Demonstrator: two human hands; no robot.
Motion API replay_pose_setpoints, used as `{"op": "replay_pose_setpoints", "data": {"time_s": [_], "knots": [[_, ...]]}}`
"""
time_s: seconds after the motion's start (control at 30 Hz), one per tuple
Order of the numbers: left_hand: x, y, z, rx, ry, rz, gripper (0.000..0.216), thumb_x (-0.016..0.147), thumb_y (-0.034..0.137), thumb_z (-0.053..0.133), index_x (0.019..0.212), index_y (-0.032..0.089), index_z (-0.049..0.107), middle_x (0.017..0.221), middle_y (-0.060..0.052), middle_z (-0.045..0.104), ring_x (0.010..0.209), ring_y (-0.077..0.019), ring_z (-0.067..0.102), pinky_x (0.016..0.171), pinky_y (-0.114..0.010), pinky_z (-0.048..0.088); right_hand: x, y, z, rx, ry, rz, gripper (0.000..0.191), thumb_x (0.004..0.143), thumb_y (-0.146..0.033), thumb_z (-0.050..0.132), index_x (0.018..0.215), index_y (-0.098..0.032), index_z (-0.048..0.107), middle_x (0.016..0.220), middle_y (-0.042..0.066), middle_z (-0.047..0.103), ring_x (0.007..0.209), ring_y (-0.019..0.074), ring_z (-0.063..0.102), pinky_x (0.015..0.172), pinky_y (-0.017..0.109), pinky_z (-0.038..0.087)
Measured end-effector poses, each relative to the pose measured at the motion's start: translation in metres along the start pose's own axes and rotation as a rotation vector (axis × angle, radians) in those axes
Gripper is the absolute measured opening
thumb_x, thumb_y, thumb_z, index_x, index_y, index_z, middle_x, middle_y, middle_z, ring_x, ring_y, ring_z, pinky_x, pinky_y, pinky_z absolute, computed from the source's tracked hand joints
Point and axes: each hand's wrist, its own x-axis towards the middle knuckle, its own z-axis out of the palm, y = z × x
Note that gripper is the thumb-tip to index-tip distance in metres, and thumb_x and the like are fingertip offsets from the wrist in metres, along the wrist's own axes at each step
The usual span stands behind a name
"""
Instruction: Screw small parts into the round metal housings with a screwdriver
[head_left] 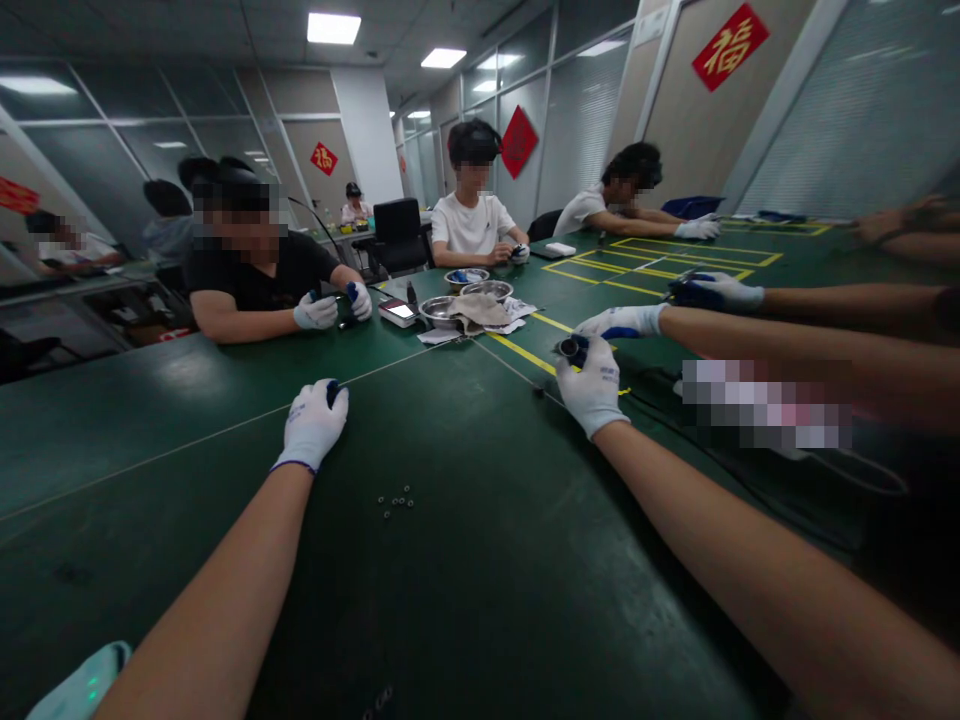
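My left hand (313, 425), in a white glove with blue-coated fingers, rests over the green table with its fingers curled in. Whatever those fingers may hold is hidden. My right hand (592, 385), gloved the same way, grips a short dark cylinder with a round, ring-like open end (570, 349). Between my forearms, nearer to me, several small metal rings (401, 501) lie scattered on the tabletop. Just beyond my right hand is a co-worker's gloved hand (621, 322); whether the two touch I cannot tell.
Metal bowls (442, 311) with a beige cloth (480, 312) stand mid-table, beside a small white device (397, 312). Yellow tape (517, 352) marks the table. A co-worker's other gloved hand (712, 291) reaches in from the right. A pale green object (82, 685) sits at lower left.
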Motion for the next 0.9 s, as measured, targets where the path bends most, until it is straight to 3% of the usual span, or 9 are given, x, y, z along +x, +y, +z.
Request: {"op": "replay_pose_setpoints", "data": {"time_s": [0.27,0.47,0.73,0.9], "knots": [[0.008,-0.004,0.003,0.137,-0.034,0.107,0.060,0.098,0.044,0.039,0.147,0.014,0.058,0.135,-0.024,0.061,0.123,-0.0416,0.057,0.108,-0.052,0.046,0.006,0.023,0.008,0.032,0.050,0.335,0.033,0.075,-0.036,0.064,0.103,-0.019,0.059,0.101,0.016,0.070,0.097,0.0336,0.067,0.098,0.055,0.053],[0.007,-0.006,0.003,0.159,-0.046,0.126,0.060,0.098,0.046,0.037,0.144,0.016,0.061,0.136,-0.020,0.063,0.122,-0.0412,0.056,0.108,-0.051,0.046,0.005,0.031,0.018,-0.044,0.060,0.319,0.025,0.076,-0.032,0.062,0.098,-0.021,0.064,0.096,0.013,0.070,0.095,0.0319,0.066,0.096,0.052,0.054],[0.003,-0.007,0.001,0.147,-0.054,0.110,0.058,0.097,0.046,0.042,0.140,0.015,0.064,0.134,-0.020,0.064,0.122,-0.0404,0.058,0.108,-0.050,0.048,0.012,0.046,0.012,-0.151,-0.080,0.313,0.028,0.071,-0.026,0.063,0.096,-0.018,0.070,0.093,0.018,0.065,0.099,0.0399,0.058,0.097,0.066,0.045],[-0.002,-0.007,0.000,0.150,-0.058,0.108,0.057,0.097,0.046,0.042,0.137,0.013,0.066,0.132,-0.021,0.065,0.120,-0.0391,0.059,0.107,-0.048,0.048,0.015,0.041,0.004,-0.274,-0.169,0.319,0.034,0.073,-0.023,0.062,0.105,-0.013,0.072,0.098,0.022,0.064,0.098,0.0415,0.056,0.092,0.065,0.045]]}}
